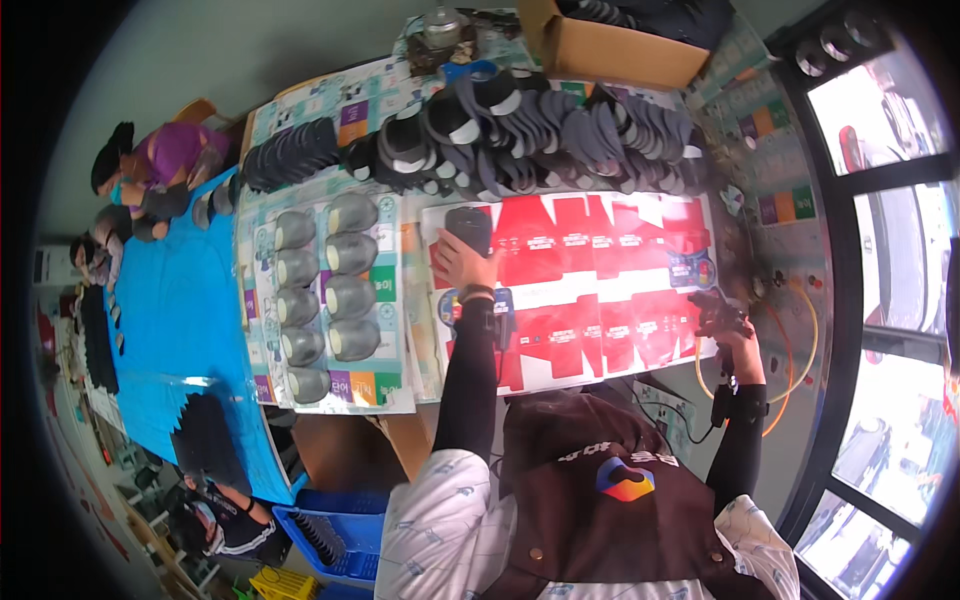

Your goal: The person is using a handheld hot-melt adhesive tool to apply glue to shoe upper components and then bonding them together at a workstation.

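My left hand (463, 264) grips a dark, blocky piece (468, 228) with a rounded top, over the left end of the red-and-white printed sheet (575, 285). Its exact kind is hard to make out. To the right, past the sheet's edge, my right hand (740, 350) is closed around a dark spray-gun-like tool (718, 312). Yellow (808, 345) and orange hoses loop close by that hand. Left of my left hand, grey rounded caps (352, 253) stand in two columns on a printed board (390, 350).
Behind the sheet lie long rows of overlapping dark grey shoe-like pieces (540, 130). A cardboard box (610, 50) stands at the back. A blue table (180, 310) is on the left, with other people (185, 155) beside it. Blue crates (335, 530) sit lower left; windows line the right.
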The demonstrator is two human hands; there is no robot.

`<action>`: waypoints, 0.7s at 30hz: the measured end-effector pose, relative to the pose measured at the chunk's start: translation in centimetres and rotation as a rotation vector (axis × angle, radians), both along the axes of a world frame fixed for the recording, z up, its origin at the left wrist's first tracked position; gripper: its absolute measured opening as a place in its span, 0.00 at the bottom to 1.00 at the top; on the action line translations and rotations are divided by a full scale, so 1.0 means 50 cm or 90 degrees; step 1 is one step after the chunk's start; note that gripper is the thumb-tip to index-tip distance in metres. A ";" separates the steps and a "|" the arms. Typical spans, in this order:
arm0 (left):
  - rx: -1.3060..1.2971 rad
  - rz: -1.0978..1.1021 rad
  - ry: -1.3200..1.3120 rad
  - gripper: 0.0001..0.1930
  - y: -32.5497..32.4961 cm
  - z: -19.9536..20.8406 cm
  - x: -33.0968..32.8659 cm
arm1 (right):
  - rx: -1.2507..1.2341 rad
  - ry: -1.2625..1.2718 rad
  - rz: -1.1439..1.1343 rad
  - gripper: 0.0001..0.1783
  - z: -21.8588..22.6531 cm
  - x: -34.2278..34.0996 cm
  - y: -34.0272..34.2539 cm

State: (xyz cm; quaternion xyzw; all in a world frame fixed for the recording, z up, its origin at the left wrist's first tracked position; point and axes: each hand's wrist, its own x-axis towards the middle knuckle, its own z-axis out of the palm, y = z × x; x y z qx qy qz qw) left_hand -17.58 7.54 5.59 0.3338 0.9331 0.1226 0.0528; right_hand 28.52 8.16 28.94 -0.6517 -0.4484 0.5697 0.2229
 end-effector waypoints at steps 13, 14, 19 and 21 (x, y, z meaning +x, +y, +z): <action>0.554 0.268 -1.265 0.21 -0.213 0.059 0.178 | -0.007 0.040 -0.048 0.18 -0.085 0.270 -0.008; 0.508 0.282 -1.256 0.18 -0.215 0.015 0.202 | 0.018 0.091 -0.019 0.18 -0.119 0.269 0.012; 0.221 0.105 -0.788 0.18 -0.184 -0.142 0.414 | -0.018 0.107 0.096 0.22 -0.160 0.234 0.089; 0.085 -0.105 -0.498 0.27 -0.112 -0.123 0.541 | 0.077 0.046 0.125 0.22 -0.165 0.275 0.099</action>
